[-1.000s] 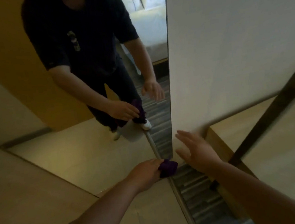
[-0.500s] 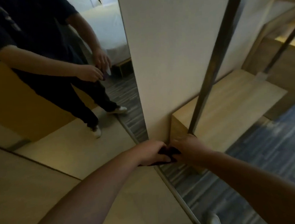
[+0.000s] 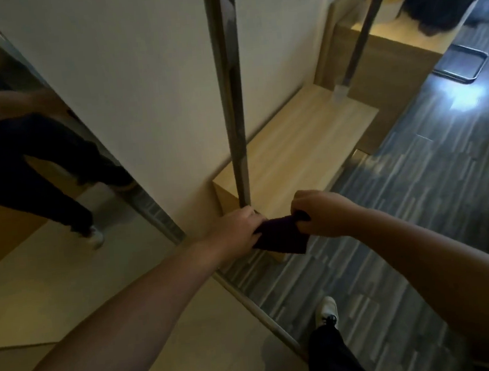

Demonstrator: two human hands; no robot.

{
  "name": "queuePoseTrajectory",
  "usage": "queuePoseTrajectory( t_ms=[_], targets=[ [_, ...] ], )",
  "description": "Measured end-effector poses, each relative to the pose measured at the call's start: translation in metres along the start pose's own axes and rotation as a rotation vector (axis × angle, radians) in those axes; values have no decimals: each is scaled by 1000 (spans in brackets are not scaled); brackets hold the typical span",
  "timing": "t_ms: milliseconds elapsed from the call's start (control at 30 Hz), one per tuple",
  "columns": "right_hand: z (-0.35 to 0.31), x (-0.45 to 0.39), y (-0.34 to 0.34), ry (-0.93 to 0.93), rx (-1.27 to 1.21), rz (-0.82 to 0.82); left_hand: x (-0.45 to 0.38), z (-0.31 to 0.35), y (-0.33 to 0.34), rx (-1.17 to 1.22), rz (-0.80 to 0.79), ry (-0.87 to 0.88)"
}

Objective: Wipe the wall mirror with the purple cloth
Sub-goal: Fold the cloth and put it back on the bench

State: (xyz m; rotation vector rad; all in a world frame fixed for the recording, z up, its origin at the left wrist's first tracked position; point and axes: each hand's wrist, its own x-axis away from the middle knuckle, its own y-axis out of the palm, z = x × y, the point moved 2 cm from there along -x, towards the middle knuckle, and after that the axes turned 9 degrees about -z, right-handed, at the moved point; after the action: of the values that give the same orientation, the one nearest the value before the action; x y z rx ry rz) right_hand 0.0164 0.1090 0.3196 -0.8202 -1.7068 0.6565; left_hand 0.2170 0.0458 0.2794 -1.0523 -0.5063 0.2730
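The purple cloth [image 3: 281, 235] hangs stretched between both hands, away from the glass. My left hand [image 3: 235, 230] pinches its left edge and my right hand [image 3: 319, 214] grips its right edge. The wall mirror [image 3: 29, 174] fills the left side of the view, its right edge running down to the floor. It reflects my legs, a white shoe and my arms. The cloth does not touch the mirror.
A low wooden platform [image 3: 299, 148] stands against the white wall [image 3: 127, 77] just beyond my hands, with a metal post [image 3: 229, 98] rising from it. Striped grey carpet [image 3: 402, 216] lies to the right, with a dark tray [image 3: 460, 63] on it. My white shoe [image 3: 326, 311] is below.
My view has swung right, away from the mirror. My right hand has joined the left on the cloth, and both now hold it spread out over the platform's corner.
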Motion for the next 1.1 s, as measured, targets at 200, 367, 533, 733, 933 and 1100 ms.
queuePoseTrajectory(
  t_ms=[200,367,533,733,933,1100],
  targets=[
    [93,-27,-6,-89,147,121,-100,24,5,39,-19,-67],
    [155,-67,-7,-134,222,52,-169,31,7,-22,-54,-92],
    [192,-104,4,-159,240,-104,-203,19,33,-104,-148,-20],
    [210,-166,46,-90,145,-329,-231,-24,84,-118,-202,-57],
    [239,-225,57,-22,108,-165,-275,-77,115,-193,-107,-161],
    [260,-266,60,-61,208,358,-312,-107,126,-312,171,-236]
  ],
)
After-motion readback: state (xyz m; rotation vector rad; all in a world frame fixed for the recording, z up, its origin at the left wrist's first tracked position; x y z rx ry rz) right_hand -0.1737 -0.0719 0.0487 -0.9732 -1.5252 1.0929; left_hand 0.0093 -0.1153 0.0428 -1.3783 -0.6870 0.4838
